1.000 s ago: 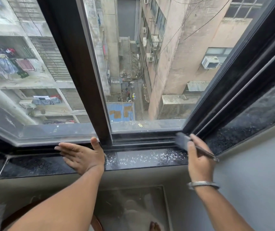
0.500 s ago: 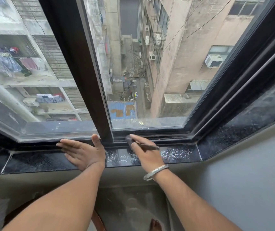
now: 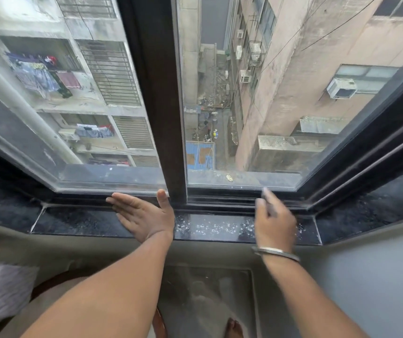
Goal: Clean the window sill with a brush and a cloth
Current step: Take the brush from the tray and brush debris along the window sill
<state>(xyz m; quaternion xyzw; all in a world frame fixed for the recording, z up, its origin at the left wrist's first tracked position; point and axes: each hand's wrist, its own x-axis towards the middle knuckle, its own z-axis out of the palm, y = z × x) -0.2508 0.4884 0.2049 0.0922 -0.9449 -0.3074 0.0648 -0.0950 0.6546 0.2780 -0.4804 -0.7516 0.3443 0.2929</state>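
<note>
The black stone window sill (image 3: 78, 222) runs below a dark-framed window. White specks of dust (image 3: 216, 228) lie on its middle stretch. My left hand (image 3: 144, 215) stands edge-on on the sill with flat open fingers, just left of the specks. My right hand (image 3: 274, 223) is blurred and grips a dark brush (image 3: 266, 197), whose head points up toward the window track. A metal bangle (image 3: 277, 252) circles that wrist. No cloth is visible.
A thick dark mullion (image 3: 161, 93) splits the two panes. The sill turns a corner at the right and continues along a speckled side ledge (image 3: 378, 206). Below me are a grey wall (image 3: 366, 276), a chair edge (image 3: 159, 323) and a bare foot (image 3: 234, 328).
My right hand swept the brush leftward along the sill toward my left hand, then swung back right and lifted. My left hand stayed in place.
</note>
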